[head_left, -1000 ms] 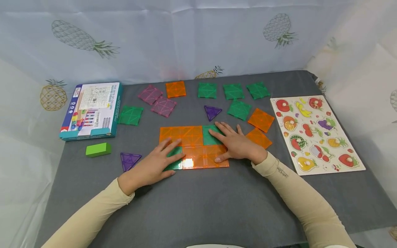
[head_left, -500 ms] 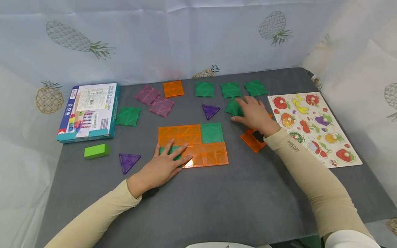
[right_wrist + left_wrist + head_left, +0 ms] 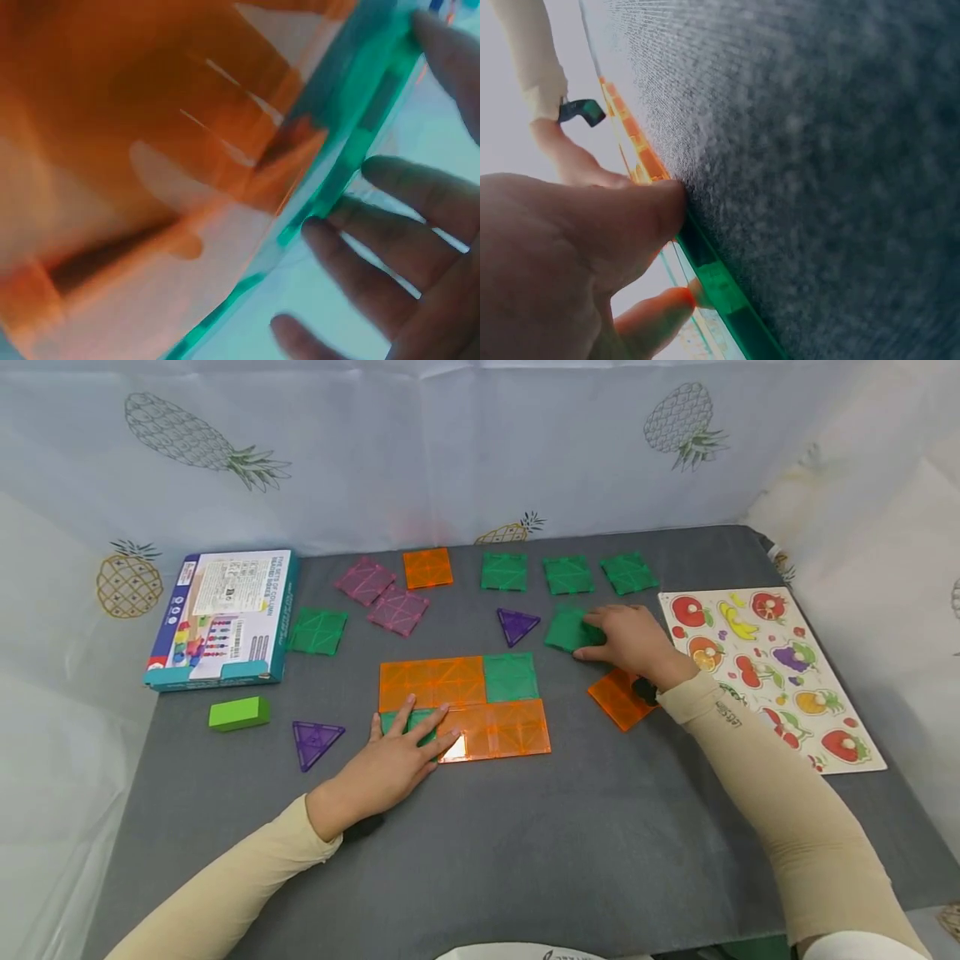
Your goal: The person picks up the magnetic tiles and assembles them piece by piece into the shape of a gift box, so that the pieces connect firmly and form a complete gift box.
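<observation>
Right hand [image 3: 633, 642], right of centre in head view: thumb and fingers pinched on a green tile [image 3: 566, 628]; can't tell if lifted. Left hand [image 3: 386, 775], lower left of centre: fingers spread apart, resting on lower-left corner of orange-and-green tile block [image 3: 491, 727], mid-frame. Purple triangle [image 3: 517, 625] just left of pinched tile. Loose orange tile [image 3: 618, 699] below right hand, partly covered. Fruit board [image 3: 772, 681], right side.

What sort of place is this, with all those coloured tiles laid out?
Probably a play or learning space, though whether at home or in a classroom I can't tell. The see-through coloured tiles on the grey table, the fruit-picture board and the pineapple-print sheet behind suggest it.
</observation>
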Tool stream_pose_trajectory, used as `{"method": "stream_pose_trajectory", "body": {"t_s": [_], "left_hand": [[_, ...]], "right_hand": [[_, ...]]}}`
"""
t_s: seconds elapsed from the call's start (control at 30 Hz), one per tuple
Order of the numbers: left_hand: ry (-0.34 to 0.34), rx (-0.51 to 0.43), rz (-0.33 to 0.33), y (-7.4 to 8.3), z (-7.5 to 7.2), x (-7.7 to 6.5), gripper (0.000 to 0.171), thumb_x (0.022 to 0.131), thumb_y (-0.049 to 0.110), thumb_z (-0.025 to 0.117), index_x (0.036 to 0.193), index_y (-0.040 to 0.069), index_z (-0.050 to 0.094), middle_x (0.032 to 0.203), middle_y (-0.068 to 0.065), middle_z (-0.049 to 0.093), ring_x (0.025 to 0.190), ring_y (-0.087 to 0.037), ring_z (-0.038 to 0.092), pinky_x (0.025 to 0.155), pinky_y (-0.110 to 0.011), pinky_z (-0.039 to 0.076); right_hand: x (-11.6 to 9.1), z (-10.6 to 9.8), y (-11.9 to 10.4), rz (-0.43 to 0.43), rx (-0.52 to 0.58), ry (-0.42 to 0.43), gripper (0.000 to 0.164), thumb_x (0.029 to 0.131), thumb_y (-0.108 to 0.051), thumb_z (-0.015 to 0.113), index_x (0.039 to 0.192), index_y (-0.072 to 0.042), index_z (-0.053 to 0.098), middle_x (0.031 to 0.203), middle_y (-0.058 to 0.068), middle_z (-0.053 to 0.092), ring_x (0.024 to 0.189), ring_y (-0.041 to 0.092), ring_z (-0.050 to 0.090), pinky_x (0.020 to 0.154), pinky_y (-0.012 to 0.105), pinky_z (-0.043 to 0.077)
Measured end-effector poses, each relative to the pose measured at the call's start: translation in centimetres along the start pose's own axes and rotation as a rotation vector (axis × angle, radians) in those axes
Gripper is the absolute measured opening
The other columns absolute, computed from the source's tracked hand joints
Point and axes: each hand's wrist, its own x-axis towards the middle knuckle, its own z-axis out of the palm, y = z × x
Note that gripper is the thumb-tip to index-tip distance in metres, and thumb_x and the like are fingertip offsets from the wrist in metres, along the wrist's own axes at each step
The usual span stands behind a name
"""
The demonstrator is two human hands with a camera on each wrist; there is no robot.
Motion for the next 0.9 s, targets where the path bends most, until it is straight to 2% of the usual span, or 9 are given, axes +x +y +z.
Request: {"method": "stream_pose_trajectory", "body": {"t_s": [0.17,0.23,0.53,0.9], "left_hand": [[0.004,-0.017,-0.008,-0.1,0.0,-0.1,0.053,0.098,0.027,0.055,0.148,0.030,0.037,0.161,-0.002,0.017,0.144,-0.049,0.009,0.094,-0.080,0.025],[0.009,-0.016,-0.009,-0.1,0.0,-0.1,0.053,0.098,0.027,0.054,0.148,0.030,0.038,0.161,-0.002,0.017,0.144,-0.049,0.009,0.094,-0.080,0.025],[0.005,-0.028,-0.019,-0.1,0.2,-0.1,0.052,0.098,0.027,0.054,0.148,0.030,0.038,0.161,-0.001,0.017,0.144,-0.048,0.008,0.094,-0.080,0.025],[-0.002,-0.040,-0.025,-0.1,0.1,0.0,0.053,0.098,0.026,0.055,0.148,0.028,0.039,0.161,-0.004,0.018,0.144,-0.049,0.007,0.095,-0.080,0.022]], "right_hand": [[-1.5,0.0,-1.4,-0.224,0.010,-0.030,0.068,0.085,-0.044,0.069,0.136,-0.001,0.053,0.140,0.020,0.051,0.133,0.040,0.042,0.109,0.060,0.028],[-2.0,0.0,-1.5,-0.272,0.023,-0.035,0.068,0.084,-0.043,0.070,0.136,-0.001,0.054,0.140,0.020,0.051,0.133,0.040,0.043,0.109,0.060,0.028],[-2.6,0.8,-1.1,-0.341,0.084,-0.058,0.069,0.082,-0.039,0.074,0.134,0.001,0.054,0.140,0.020,0.052,0.131,0.040,0.045,0.107,0.057,0.033],[-2.4,1.0,-1.5,-0.320,0.080,-0.056,0.069,0.082,-0.040,0.074,0.135,-0.001,0.054,0.142,0.018,0.050,0.132,0.038,0.045,0.108,0.054,0.035]]}}
